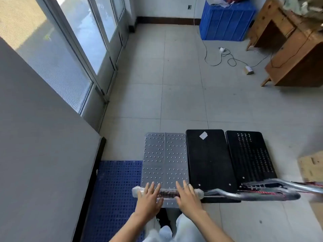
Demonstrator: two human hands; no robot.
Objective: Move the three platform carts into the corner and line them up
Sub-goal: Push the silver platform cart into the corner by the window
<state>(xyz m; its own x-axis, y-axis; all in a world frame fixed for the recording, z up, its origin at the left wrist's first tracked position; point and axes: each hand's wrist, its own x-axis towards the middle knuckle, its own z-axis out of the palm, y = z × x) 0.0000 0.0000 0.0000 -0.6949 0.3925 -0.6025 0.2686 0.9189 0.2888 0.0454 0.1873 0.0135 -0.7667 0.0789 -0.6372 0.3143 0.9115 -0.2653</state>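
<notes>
1. My left hand [148, 198] and right hand [187, 196] lie flat on the wrapped handle [167, 193] of the silver cart [165, 158] — fingers straight, gripping nothing.
2. That cart stands at 12 o'clock, with the blue mat [115, 180] at 10 o'clock.
3. The plain black cart [209, 158] sits just beside it at 1 o'clock and the perforated black cart [250, 154] at 2 o'clock — all three side by side.

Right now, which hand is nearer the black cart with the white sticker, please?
The right hand, on the silver cart's handle beside the black cart; left hand rests farther left.
</notes>
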